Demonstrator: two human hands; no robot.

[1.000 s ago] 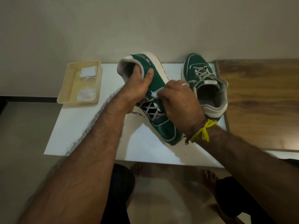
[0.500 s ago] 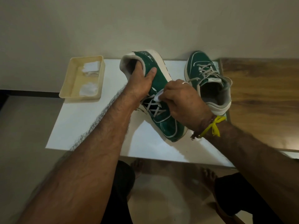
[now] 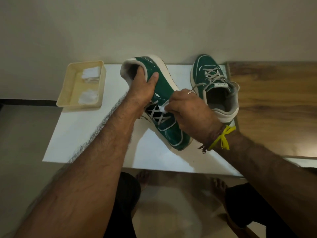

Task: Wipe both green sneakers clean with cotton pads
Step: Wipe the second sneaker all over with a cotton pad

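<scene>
my left hand (image 3: 143, 89) gripped the tilted sneaker (image 3: 164, 103) by its collar, steadying it on the white board (image 3: 89, 134); my right hand (image 3: 187, 109) pinched a cotton pad (image 3: 163, 108) against the laces; second sneaker (image 3: 214, 83) stood beside.

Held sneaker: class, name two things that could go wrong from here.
The held sneaker is tipped on its toe, steadied only by the left hand at the collar; it might slip. The right hand rubs the cotton pad by the laces, where it may snag.
</scene>
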